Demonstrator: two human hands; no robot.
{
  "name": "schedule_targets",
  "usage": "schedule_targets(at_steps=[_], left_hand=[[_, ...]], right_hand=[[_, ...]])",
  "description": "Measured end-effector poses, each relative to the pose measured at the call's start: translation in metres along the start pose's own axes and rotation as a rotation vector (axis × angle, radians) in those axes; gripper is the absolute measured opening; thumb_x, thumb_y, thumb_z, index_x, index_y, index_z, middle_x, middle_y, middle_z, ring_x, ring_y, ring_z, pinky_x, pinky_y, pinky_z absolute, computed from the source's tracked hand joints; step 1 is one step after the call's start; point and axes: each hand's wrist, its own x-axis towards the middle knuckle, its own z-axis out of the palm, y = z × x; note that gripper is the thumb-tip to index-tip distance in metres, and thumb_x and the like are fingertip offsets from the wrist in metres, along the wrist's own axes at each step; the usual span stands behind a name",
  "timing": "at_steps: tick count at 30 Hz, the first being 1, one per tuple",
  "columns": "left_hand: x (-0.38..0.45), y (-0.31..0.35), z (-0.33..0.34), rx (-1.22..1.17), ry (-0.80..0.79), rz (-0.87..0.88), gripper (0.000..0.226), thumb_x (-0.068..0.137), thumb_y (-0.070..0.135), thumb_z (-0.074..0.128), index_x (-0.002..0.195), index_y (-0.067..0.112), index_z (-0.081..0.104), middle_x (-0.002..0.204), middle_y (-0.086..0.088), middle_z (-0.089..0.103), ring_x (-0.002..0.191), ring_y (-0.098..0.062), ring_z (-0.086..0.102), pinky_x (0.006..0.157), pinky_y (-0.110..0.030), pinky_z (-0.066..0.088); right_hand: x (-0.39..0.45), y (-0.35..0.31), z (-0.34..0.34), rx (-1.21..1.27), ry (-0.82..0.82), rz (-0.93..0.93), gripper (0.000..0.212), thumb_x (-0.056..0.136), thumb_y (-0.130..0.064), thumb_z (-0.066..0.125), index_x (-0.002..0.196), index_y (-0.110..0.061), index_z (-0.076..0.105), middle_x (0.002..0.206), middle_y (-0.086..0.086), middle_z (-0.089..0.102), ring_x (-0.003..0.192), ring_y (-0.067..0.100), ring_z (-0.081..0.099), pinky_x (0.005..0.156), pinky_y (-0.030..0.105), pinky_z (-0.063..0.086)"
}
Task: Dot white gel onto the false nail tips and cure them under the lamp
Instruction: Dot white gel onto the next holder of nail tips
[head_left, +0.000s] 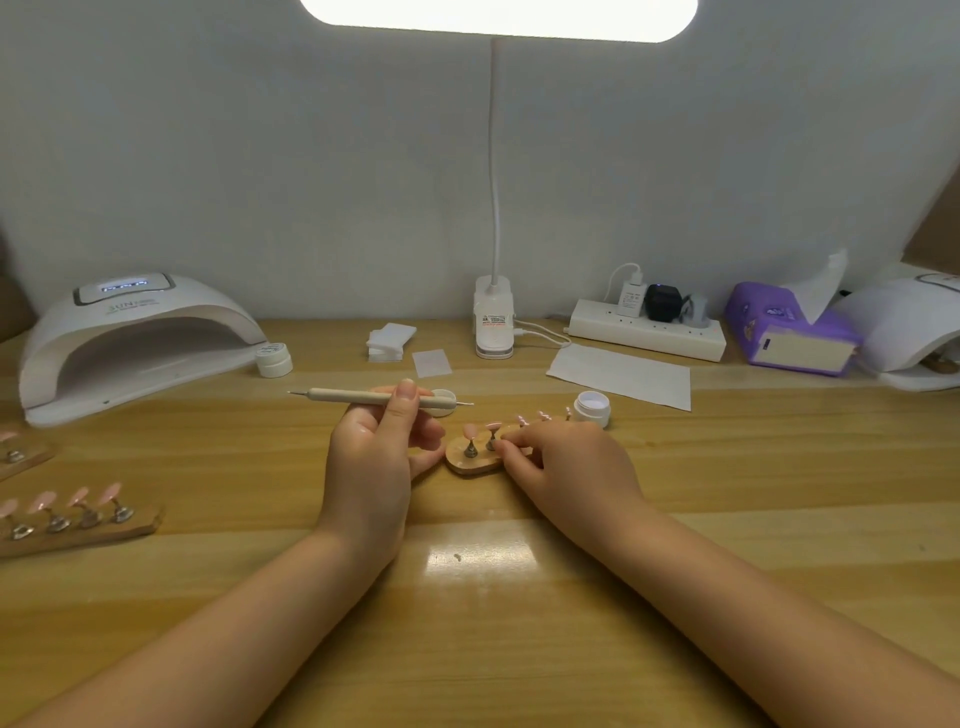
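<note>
Head view: a wooden dotting tool (379, 398) is held level by the left hand (376, 447), pinched between the thumb and curled fingers, its metal tips pointing left and right. A small wooden stand (470, 461) carrying pink false nail tips (471, 430) on metal pegs is gripped at its right part by the curled fingers of the right hand (563, 462); the stand lies on the counter (519, 597) between the two hands. An open white gel jar (592, 408) is seen just behind the right hand, and its lid (441, 402) lies behind the tool. At the far left a white curing lamp (135, 343) is set with its mouth facing the counter, a closed white jar (274, 358) beside it. Two more stands with nail tips (72, 514) are placed at the left edge. A clip-on desk lamp (493, 327), a power strip (647, 330), a sheet of paper (621, 376) and a purple tissue pack (789, 332) are lined along the wall.
</note>
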Motion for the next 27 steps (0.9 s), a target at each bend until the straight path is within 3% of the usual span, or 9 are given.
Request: schedule_targets(at_steps=[7, 10, 13, 21, 23, 27], left_hand=[[-0.0021, -0.0003, 0.0005, 0.018, -0.035, -0.001, 0.032, 0.096, 0.031, 0.054, 0.072, 0.024, 0.073, 0.063, 0.003, 0.061, 0.064, -0.008, 0.060, 0.087, -0.058, 0.053], [-0.0032, -0.0004, 0.0011, 0.024, -0.045, 0.012, 0.026, 0.096, 0.031, 0.054, 0.079, 0.020, 0.071, 0.063, 0.002, 0.061, 0.064, -0.009, 0.059, 0.087, -0.059, 0.053], [-0.0045, -0.0005, 0.0013, 0.046, -0.053, 0.027, 0.022, 0.095, 0.030, 0.054, 0.085, 0.017, 0.068, 0.064, 0.002, 0.061, 0.064, -0.009, 0.060, 0.088, -0.058, 0.053], [-0.0018, 0.0003, 0.0018, 0.022, 0.007, 0.011, 0.032, 0.098, 0.028, 0.052, 0.071, 0.020, 0.069, 0.059, 0.002, 0.058, 0.058, -0.007, 0.057, 0.091, -0.061, 0.049], [-0.0003, -0.0007, 0.0014, 0.034, 0.034, 0.025, 0.034, 0.098, 0.029, 0.052, 0.070, 0.022, 0.070, 0.057, 0.005, 0.059, 0.058, -0.007, 0.057, 0.091, -0.056, 0.050], [0.0010, -0.0035, 0.0002, 0.114, 0.068, 0.109, 0.031, 0.098, 0.031, 0.051, 0.073, 0.024, 0.068, 0.057, 0.008, 0.061, 0.058, -0.005, 0.058, 0.066, -0.026, 0.049]], right_hand=[[0.0041, 0.0013, -0.0003, -0.045, -0.037, 0.003, 0.032, 0.097, -0.047, 0.044, 0.106, -0.034, 0.072, 0.089, -0.005, 0.070, 0.086, 0.014, 0.061, 0.061, 0.028, 0.045], [0.0062, -0.0008, -0.0002, -0.069, -0.033, -0.006, 0.032, 0.097, -0.048, 0.043, 0.110, -0.037, 0.069, 0.094, -0.005, 0.070, 0.092, 0.015, 0.061, 0.062, 0.026, 0.039], [0.0070, -0.0017, -0.0010, -0.082, -0.035, -0.028, 0.032, 0.097, -0.048, 0.043, 0.114, -0.036, 0.068, 0.098, -0.006, 0.071, 0.095, 0.015, 0.062, 0.068, 0.026, 0.043], [-0.0013, -0.0051, -0.0031, -0.049, 0.056, -0.048, 0.025, 0.093, -0.040, 0.049, 0.099, -0.030, 0.071, 0.090, -0.008, 0.070, 0.087, 0.012, 0.062, 0.066, 0.030, 0.049], [-0.0028, -0.0053, -0.0034, -0.051, 0.057, -0.058, 0.025, 0.093, -0.039, 0.049, 0.099, -0.030, 0.071, 0.089, -0.009, 0.070, 0.086, 0.011, 0.063, 0.067, 0.031, 0.050], [-0.0021, -0.0057, -0.0026, -0.013, 0.031, -0.056, 0.025, 0.092, -0.035, 0.049, 0.102, -0.031, 0.071, 0.094, -0.010, 0.072, 0.091, 0.008, 0.064, 0.070, 0.031, 0.051]])
